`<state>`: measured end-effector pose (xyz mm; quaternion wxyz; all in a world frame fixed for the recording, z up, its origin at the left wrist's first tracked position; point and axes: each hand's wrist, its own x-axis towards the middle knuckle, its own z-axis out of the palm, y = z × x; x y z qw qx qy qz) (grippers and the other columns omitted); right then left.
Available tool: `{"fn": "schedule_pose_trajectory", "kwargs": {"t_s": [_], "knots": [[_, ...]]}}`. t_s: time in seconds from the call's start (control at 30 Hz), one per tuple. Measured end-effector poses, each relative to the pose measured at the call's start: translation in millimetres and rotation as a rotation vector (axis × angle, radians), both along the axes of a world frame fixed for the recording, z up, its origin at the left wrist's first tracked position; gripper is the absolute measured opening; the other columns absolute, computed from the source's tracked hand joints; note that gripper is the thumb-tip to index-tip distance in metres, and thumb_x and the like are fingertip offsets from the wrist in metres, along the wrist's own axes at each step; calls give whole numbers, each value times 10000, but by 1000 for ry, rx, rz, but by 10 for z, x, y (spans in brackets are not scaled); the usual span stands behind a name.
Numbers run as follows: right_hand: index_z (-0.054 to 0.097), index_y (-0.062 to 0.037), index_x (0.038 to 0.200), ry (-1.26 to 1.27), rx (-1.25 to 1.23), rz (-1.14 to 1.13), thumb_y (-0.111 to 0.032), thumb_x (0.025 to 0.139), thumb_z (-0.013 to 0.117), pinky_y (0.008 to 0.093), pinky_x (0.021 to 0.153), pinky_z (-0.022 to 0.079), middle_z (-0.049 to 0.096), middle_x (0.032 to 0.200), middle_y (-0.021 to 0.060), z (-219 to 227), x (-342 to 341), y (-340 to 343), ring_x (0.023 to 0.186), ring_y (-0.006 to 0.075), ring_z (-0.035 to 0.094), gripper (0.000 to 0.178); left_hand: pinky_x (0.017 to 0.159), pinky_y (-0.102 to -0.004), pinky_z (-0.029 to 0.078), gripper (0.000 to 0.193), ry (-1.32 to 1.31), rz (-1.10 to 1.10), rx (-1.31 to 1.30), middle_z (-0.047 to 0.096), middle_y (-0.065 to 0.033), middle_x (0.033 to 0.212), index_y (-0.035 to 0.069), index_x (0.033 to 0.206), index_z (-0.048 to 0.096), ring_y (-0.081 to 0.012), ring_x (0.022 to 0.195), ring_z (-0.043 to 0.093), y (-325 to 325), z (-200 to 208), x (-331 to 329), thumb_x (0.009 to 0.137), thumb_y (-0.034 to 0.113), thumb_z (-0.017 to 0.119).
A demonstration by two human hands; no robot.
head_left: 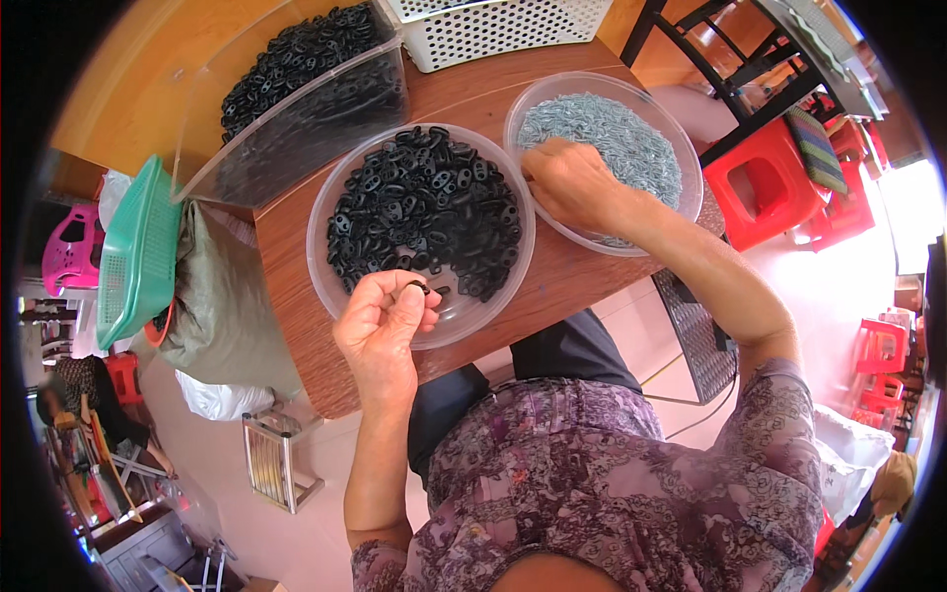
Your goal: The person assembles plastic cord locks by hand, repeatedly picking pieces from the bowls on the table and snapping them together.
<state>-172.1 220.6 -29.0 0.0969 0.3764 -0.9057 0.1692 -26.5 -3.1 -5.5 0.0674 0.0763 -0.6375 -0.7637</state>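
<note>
Over the near rim of a round clear tub [326, 259] full of small black plastic pieces [419, 192], my left hand [383, 321] pinches one black plastic piece [418, 287] between thumb and fingers. Many of the loose pieces are oval with two holes. My right hand [572, 183] is at the left side of a second clear tub [691, 187], which holds small silvery metal pins [621, 148]. Its fingers are curled together and point toward the first tub. Whatever they hold is hidden.
Both tubs stand on a brown wooden table [296, 326]. Behind the first is a large clear bin [326, 118] of black pieces, beside a white perforated basket [503, 35]. A green basket [143, 257] and a sack [222, 296] are left; a red stool [760, 192] is right.
</note>
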Motion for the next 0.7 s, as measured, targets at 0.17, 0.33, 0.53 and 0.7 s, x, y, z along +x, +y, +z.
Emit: {"fn": "schedule_pose_trajectory", "kwargs": {"t_s": [0.17, 0.33, 0.53, 0.7], "knots": [[526, -13, 765, 35, -16, 36, -41, 723, 536, 439, 634, 457, 571, 730, 165, -36, -31, -2, 743, 356, 556, 51, 551, -226, 451, 117, -12, 41, -9, 609, -108, 733, -53, 853, 571, -124, 570, 537, 51, 33, -13, 839, 62, 585], [524, -18, 739, 8, 17, 42, -37, 714, 539, 433, 627, 457, 566, 720, 165, -31, -68, 22, 740, 347, 559, 35, 557, -208, 465, 126, -13, 9, 4, 608, -73, 760, -32, 887, 586, -113, 628, 575, 30, 14, -21, 841, 84, 602], [522, -18, 717, 48, -278, -50, -21, 684, 571, 379, 544, 433, 533, 665, 134, 170, 91, 53, 592, 323, 528, 59, 547, -206, 456, 125, -5, 55, 24, 607, -74, 757, -24, 889, 578, -110, 615, 566, 37, 4, -34, 846, 91, 598], [531, -38, 723, 13, -451, 220, 9, 660, 602, 378, 545, 443, 525, 668, 108, 387, 576, -395, 616, 304, 540, 106, 534, -197, 441, 109, -14, 101, 102, 607, -67, 752, -13, 896, 562, -94, 591, 548, 148, 18, -95, 853, 85, 586]]}}
